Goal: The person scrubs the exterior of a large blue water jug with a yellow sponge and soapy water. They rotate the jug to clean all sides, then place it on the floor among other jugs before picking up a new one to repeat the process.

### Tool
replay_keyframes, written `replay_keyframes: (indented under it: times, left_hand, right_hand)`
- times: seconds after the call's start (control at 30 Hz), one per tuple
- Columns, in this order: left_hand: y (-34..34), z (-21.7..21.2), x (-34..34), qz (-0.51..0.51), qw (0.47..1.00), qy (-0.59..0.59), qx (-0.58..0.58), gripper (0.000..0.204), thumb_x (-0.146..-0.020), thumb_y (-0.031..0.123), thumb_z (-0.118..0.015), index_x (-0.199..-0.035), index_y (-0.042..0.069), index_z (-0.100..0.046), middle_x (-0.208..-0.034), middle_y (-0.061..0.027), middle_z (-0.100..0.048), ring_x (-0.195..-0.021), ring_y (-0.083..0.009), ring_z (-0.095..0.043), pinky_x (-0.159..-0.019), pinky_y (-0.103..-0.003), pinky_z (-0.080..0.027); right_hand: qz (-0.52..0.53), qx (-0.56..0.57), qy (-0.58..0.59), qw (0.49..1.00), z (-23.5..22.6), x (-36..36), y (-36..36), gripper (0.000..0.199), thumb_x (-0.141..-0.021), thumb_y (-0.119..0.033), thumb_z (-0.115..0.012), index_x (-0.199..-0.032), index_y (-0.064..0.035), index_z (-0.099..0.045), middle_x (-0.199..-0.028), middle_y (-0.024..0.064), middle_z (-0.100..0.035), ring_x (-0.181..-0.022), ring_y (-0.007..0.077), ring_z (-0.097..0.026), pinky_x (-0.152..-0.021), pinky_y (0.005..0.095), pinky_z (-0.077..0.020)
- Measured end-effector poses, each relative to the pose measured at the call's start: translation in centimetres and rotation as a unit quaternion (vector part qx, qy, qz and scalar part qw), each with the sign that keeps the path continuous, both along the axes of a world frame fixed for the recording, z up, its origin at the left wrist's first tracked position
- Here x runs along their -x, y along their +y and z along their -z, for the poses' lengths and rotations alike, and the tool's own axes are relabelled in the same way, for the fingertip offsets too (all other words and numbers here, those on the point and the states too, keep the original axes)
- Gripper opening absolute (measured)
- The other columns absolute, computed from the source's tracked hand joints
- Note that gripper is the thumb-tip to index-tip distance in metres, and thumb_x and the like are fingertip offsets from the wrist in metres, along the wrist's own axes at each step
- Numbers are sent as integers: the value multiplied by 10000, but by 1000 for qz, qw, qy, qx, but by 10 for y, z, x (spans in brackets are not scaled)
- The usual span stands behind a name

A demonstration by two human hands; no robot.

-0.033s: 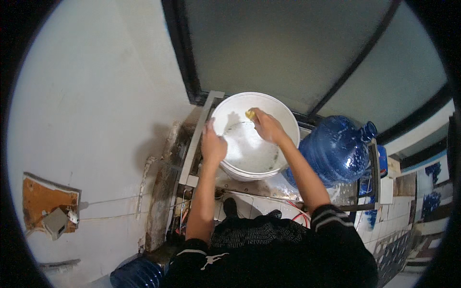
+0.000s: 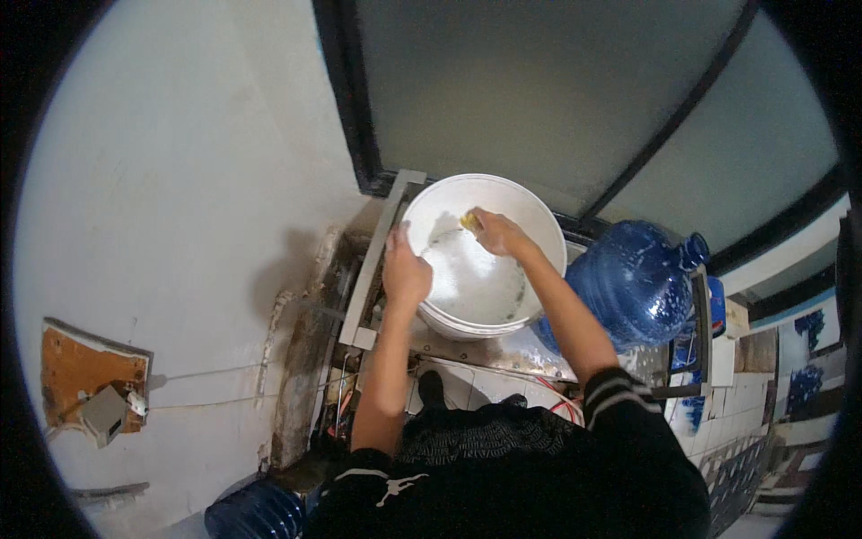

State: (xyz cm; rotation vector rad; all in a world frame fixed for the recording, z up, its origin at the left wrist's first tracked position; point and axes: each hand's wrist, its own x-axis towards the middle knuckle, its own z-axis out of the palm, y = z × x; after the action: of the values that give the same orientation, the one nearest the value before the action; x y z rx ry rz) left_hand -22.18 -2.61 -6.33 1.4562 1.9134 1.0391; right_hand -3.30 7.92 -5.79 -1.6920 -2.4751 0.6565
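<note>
A round white bucket (image 2: 537, 214) stands on a wet metal surface, its open top facing up. At its left side my left hand (image 2: 407, 271) is closed over the rim. Inside it my right hand (image 2: 496, 234) pinches a small yellow sponge (image 2: 468, 221) near the far inner wall. Suds or wet marks and a few dark specks show on the bucket's inside. Part of the sponge is hidden by my fingers.
Right of the bucket, a large blue water jug (image 2: 633, 283) lies tilted. A metal frame bar (image 2: 382, 260) runs along the left, near a white wall (image 2: 197, 180). Frosted panels (image 2: 521, 90) rise behind. Another blue jug (image 2: 256, 510) is at lower left; red hoses (image 2: 564, 409) hang below.
My right hand and the sponge have shifted slightly nearer to me inside the bucket. The whole view has moved a little; my left hand keeps its place on the rim.
</note>
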Motion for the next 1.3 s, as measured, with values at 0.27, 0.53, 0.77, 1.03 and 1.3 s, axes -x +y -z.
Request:
replay_keyframes:
  times: [0.27, 0.53, 0.77, 1.03, 1.3]
  left_hand:
    - [-4, 1, -2, -17, 1000, 16, -18, 604, -723, -56, -561, -1312, 26, -457, -1416, -225, -372, -1292, -402, -386, -1052, -434, -373]
    - [-3, 6, -4, -30, 998, 5, -47, 578, -705, -99, -519, -1265, 42, -503, -1400, -233, -398, -1291, -400, -396, -1057, -431, -356]
    - [1, 9, -2, -30, 998, 1, -47, 598, -734, -38, -598, -1310, 57, -468, -1430, -198, -375, -1292, -389, -397, -1070, -438, -347]
    - [3, -55, -75, 81, 976, 125, -159, 496, -794, 133, -615, -1270, 43, -510, -1459, -218, -281, -1387, -404, -208, -1109, -622, -76]
    - [20, -120, -257, 350, 898, 30, -264, 633, -757, 335, -740, -1267, 43, -505, -1384, -232, -428, -1289, -390, -408, -1097, -494, -266]
  right_hand:
    - [200, 369, -28, 907, 225, -27, 40, 554, -874, -537, -515, -1152, -75, -644, -1151, 155, -648, -1067, 256, -601, -916, 394, -456]
    - [155, 558, 378, 723, 246, 51, 34, 491, -898, -515, -482, -1160, -126, -626, -1151, 115, -648, -1069, 269, -607, -879, 486, -491]
    - [62, 515, 504, 690, 110, 36, 67, 393, -873, -392, -582, -1172, -137, -597, -1177, 39, -629, -1105, 224, -579, -930, 464, -498]
    - [131, 175, 734, 643, -121, -109, 31, 609, -963, -529, -258, -1324, -80, -453, -1352, 162, -475, -1222, 356, -497, -966, 644, -420]
    - [149, -247, 778, 558, -223, -292, -105, 365, -987, -224, -429, -1292, -27, -473, -1313, 144, -510, -1223, 283, -497, -1065, 476, -405]
